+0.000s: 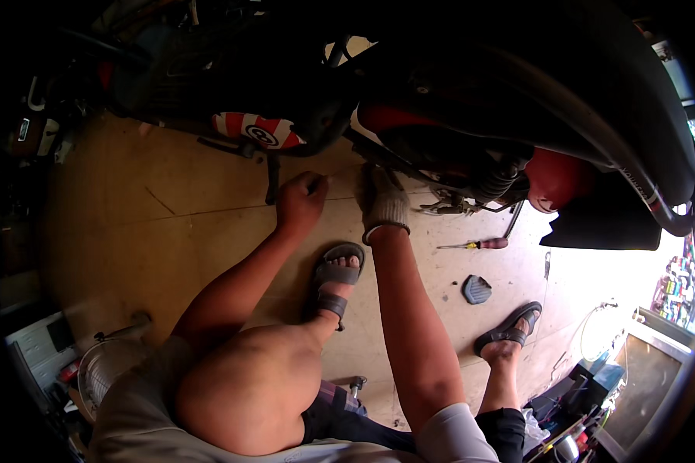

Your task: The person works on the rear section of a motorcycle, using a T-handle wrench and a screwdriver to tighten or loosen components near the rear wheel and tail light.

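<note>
A dark scooter with red parts (554, 179) stands across the far side, above the floor. My bare left hand (300, 205) is beside the scooter's stand (272, 179), with its fingers curled closed. What they hold, if anything, cannot be made out. My right hand (387, 199) wears a pale knitted work glove and reaches up to the scooter's underside. Shadow and the glove hide its fingertips. A striped red and white panel (235, 123) lies along the scooter's lower left, and a coil spring shock (502, 181) shows at the right.
On the floor to the right lie a screwdriver (490, 243) and a dark ribbed pad (477, 290). My sandalled feet are planted near them. A fan (94, 370) stands at the lower left. Boxes and tools crowd the lower right by a framed panel (647, 378).
</note>
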The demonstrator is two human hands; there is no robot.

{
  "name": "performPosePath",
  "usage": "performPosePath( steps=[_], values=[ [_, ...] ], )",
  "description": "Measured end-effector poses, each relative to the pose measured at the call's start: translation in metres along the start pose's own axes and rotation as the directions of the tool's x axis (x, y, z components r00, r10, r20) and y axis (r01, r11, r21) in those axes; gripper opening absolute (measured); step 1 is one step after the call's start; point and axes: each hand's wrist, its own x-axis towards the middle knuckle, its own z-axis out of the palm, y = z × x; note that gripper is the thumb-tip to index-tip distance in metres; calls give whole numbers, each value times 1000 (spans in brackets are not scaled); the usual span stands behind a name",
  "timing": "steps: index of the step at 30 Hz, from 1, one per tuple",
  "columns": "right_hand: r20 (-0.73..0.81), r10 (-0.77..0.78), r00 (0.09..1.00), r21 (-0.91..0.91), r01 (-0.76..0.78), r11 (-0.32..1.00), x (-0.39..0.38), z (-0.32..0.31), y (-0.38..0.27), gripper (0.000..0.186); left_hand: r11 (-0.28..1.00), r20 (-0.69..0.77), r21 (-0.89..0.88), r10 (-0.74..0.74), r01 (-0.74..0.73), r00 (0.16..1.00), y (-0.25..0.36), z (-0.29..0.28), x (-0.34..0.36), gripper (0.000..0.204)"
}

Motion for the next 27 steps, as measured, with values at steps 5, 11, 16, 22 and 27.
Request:
performPosePath(
  steps=[5, 11, 16, 22, 27],
  values=[
    [125, -240, 963, -638, 263, 724, 2, -16, -28, 41, 997, -45, -7, 73, -74, 996, 2, 7, 5, 26],
    [42, -172, 984, -489, 171, 856, -5, -12, -30, 44, 996, 4, 84, 9, -9, 1000, -4, 4, 2, 27],
    [-114, 260, 959, 603, -141, 785, -5, 1, -39, 27, 999, 47, 16, -30, 29, 998, -3, 6, 2, 25],
    [145, 537, 831, 860, -374, 347, -1, -8, -52, 28, 999, 66, -33, -38, 41, 997, 0, 8, 2, 20],
    [48, 488, 872, 786, -334, 520, 2, -19, -27, 16, 998, 95, -16, 62, -61, 994, 6, 24, 4, 19]
  ],
)
